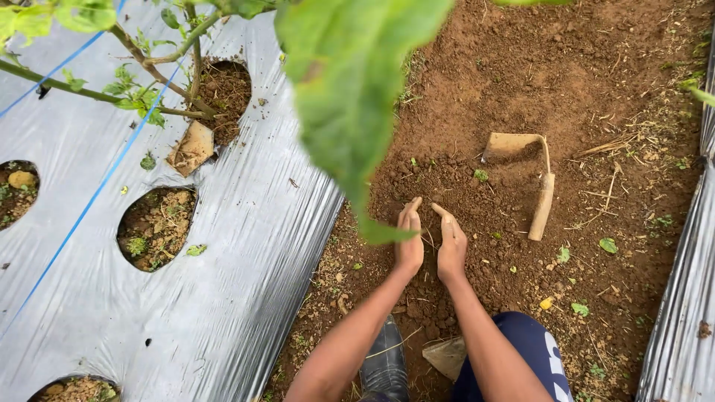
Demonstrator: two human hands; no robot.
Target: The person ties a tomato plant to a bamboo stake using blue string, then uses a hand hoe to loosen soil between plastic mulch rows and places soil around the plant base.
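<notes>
I see left hand point(410, 240) and right hand point(451, 242) side by side, palms facing, fingers flat, pressed into loose reddish-brown soil point(521, 82), cupping small mound between them; neither grips anything. Mud-caked short-handled hoe point(535, 179) lies just right of hands, within reach. Silver plastic mulch sheet point(246, 246) edges furrow on left. Open soil ahead. Broad green leaf point(350, 97) hangs overhead.

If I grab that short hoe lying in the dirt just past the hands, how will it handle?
The hoe looks rigid: a thick, short handle and a flat blade, so probably no flex. It is likely blade-heavy, so it may tip toward the blade end. Dirt coats it, so the grip may feel gritty rather than slippery. Both hands, left and right, rest on the soil, apart from it.
</notes>
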